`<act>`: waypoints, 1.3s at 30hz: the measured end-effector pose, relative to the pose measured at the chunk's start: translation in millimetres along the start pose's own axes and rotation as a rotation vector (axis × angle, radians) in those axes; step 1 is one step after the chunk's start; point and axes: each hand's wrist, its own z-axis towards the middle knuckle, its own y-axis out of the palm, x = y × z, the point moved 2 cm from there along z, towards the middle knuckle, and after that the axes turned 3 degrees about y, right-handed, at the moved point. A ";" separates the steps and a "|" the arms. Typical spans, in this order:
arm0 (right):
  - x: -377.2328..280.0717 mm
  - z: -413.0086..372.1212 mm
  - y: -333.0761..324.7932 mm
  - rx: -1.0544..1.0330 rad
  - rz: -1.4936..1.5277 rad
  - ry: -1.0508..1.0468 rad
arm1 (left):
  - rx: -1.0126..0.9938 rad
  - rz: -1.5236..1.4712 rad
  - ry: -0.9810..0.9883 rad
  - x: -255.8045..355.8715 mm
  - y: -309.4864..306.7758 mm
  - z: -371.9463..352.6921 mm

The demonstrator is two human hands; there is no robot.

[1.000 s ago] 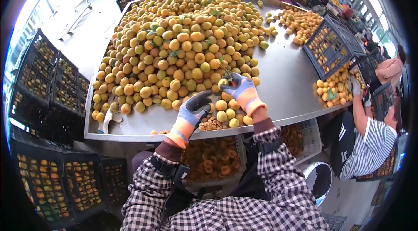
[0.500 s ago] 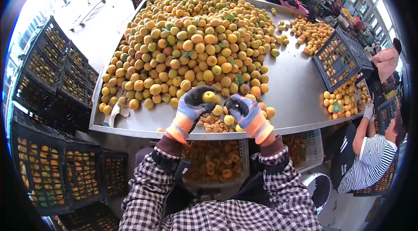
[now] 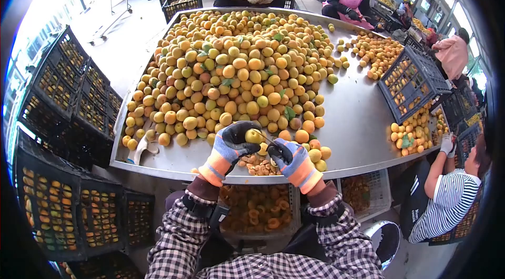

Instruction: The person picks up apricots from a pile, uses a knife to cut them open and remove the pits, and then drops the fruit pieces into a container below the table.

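Note:
My left hand (image 3: pixel 232 147), in a blue and orange glove with dark fingers, holds a yellow-green fruit (image 3: pixel 253 136) above the front edge of the metal table (image 3: pixel 353 137). My right hand (image 3: pixel 288 157), gloved the same way, is closed on a thin tool (image 3: pixel 264 137) whose tip reaches the fruit. A large heap of yellow-orange fruits (image 3: pixel 231 74) lies just beyond both hands. Between and below the hands sit small cut pieces (image 3: pixel 260 165) on the table.
Below the table edge stand crates of halved fruit (image 3: pixel 258 210), (image 3: pixel 363 189). Full black crates (image 3: pixel 58 79) are stacked at the left. A tilted crate (image 3: pixel 413 82) rests on the table's right. Several people sit around it, one in a striped shirt (image 3: pixel 452 203). A white glove (image 3: pixel 142 147) lies left.
The thin tool now shows between my right hand and the fruit in my left hand. The table and both hands appear slightly lower in the view.

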 end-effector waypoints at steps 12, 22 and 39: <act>-2.0 1.1 -4.2 -0.027 0.077 0.041 | -0.020 0.045 -0.020 0.4 -0.2 4.6; 15.9 -4.9 20.2 -0.115 0.199 0.095 | -0.069 0.045 0.007 1.7 3.4 4.6; 15.9 -7.5 31.8 -0.010 -0.178 -0.064 | 0.076 -0.248 -0.120 -7.3 18.3 -4.1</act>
